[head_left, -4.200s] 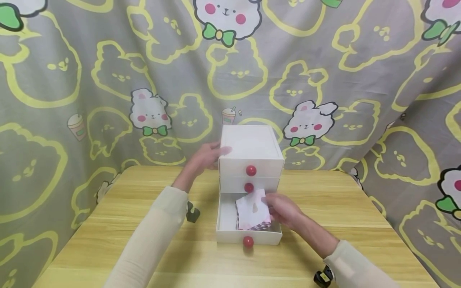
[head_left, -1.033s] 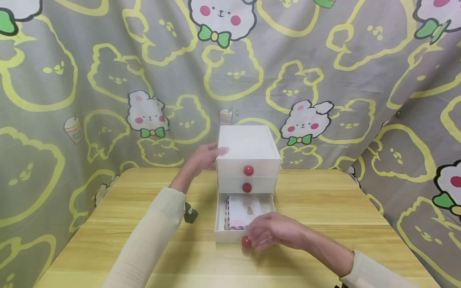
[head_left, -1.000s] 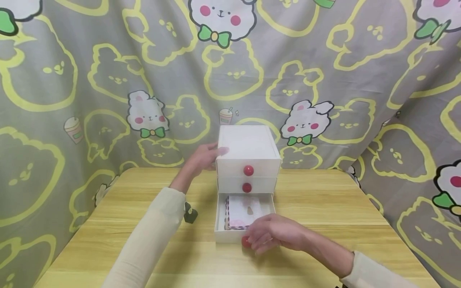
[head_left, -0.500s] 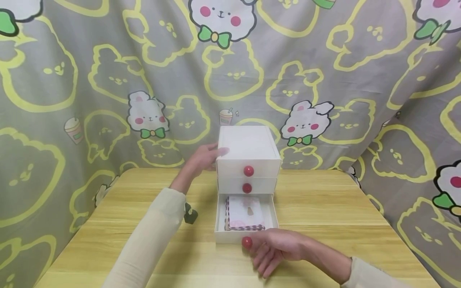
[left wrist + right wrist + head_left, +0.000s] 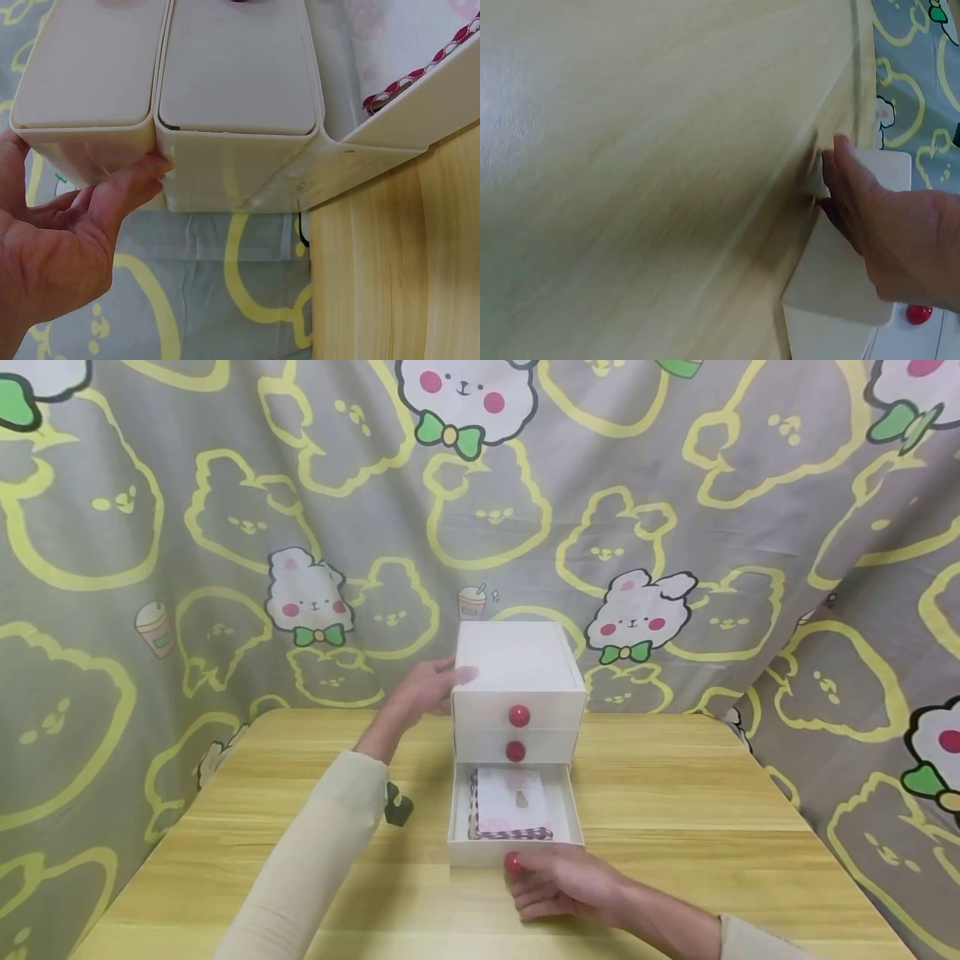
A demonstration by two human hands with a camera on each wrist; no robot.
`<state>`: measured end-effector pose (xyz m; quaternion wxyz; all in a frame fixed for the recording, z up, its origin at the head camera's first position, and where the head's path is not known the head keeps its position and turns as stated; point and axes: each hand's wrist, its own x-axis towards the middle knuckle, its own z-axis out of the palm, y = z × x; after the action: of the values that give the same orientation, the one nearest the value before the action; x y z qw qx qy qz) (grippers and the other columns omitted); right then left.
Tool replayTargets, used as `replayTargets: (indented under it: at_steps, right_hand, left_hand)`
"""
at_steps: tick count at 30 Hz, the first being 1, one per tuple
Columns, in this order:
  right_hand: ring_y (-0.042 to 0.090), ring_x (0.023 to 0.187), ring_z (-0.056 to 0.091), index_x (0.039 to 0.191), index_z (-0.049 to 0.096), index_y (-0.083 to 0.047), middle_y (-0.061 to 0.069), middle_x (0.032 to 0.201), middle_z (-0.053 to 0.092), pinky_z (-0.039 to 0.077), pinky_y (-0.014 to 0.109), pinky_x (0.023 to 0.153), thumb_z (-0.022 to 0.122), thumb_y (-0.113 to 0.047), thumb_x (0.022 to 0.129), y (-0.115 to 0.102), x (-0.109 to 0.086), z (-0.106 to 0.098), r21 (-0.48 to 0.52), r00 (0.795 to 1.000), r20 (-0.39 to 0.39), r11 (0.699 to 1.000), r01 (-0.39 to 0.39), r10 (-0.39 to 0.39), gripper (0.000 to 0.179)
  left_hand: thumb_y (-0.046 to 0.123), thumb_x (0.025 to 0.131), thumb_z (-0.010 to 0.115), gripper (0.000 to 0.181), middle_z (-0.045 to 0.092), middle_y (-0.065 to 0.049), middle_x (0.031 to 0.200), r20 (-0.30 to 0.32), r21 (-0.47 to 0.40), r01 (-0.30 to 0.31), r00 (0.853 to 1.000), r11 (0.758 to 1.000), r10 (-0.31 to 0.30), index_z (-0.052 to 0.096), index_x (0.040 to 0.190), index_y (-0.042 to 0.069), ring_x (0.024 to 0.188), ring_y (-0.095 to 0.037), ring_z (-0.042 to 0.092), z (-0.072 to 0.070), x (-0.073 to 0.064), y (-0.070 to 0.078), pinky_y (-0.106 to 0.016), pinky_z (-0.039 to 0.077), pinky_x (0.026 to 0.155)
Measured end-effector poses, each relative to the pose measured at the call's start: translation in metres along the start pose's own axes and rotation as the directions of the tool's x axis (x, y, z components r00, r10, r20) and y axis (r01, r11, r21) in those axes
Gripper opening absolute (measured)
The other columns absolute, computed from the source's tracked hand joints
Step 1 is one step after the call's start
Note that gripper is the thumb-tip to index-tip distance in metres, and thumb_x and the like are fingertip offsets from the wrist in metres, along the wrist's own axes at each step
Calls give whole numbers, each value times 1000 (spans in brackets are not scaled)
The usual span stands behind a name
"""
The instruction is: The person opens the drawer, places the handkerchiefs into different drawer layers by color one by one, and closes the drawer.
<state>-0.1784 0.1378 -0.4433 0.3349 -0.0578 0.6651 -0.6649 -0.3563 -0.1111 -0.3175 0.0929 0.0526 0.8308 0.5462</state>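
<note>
A white drawer cabinet (image 5: pixel 517 656) stands near the back of the table with its bottom drawer (image 5: pixel 480 854) pulled out. Inside that drawer lies a folded pale cloth (image 5: pixel 502 800) with a dark checked edge. My left hand (image 5: pixel 427 687) holds the cabinet's upper left edge, thumb on top. In the left wrist view, the left hand (image 5: pixel 60 251) has fingertips against the side wall. At the drawer front, my right hand (image 5: pixel 570 883) pinches the red knob (image 5: pixel 513 863) from its right side. The right hand (image 5: pixel 900 225) hides this knob in the right wrist view.
The upper two drawers, each with a red knob (image 5: pixel 519 716), are closed. Wood-grain tabletop (image 5: pixel 660 793) surrounds the cabinet. A patterned grey curtain (image 5: pixel 375 510) hangs close behind. A small black device (image 5: pixel 398 804) is by my left forearm.
My right hand has let go of the cloth, which now lies flat in the drawer, and has come down to the bottom knob. My left hand stays on the cabinet.
</note>
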Motion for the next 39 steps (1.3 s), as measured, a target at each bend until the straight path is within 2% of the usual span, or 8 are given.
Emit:
replayTargets:
  at_steps: [8,17,23,39]
  right_hand:
    - [24,87,73,126,54,14,25,108,68,64,41,89,57,-25,102,2,7,0,69,998,-48,997,39,-36,45]
    - [28,89,75,126,56,17,29,108,70,64,41,86,59,-22,101,-1,15,-3,38,988,-141,996,76,-70,46]
    - [34,95,74,132,50,18,32,113,67,64,43,87,59,-20,101,2,22,-4,45,982,-168,994,98,-90,49]
    - [32,91,75,126,55,18,32,107,69,64,43,87,59,-19,101,-1,24,-3,54,980,-178,993,102,-91,46]
  left_hand:
    - [54,93,68,82,34,-14,164,-5,2,6,1000,1000,-6,33,160,23,133,-35,57,0,0,0,-46,58,101]
    - [53,93,68,82,34,-13,164,-4,-4,5,1000,1000,-6,33,160,22,134,-35,56,0,-2,2,-46,58,101]
    - [52,93,68,81,38,-14,162,-1,-10,6,1000,1000,-6,34,160,22,134,-34,56,0,-2,1,-46,58,101]
    - [51,94,68,80,36,-13,163,6,-18,1,1000,1000,-1,34,160,22,136,-35,55,1,-3,2,-48,56,103]
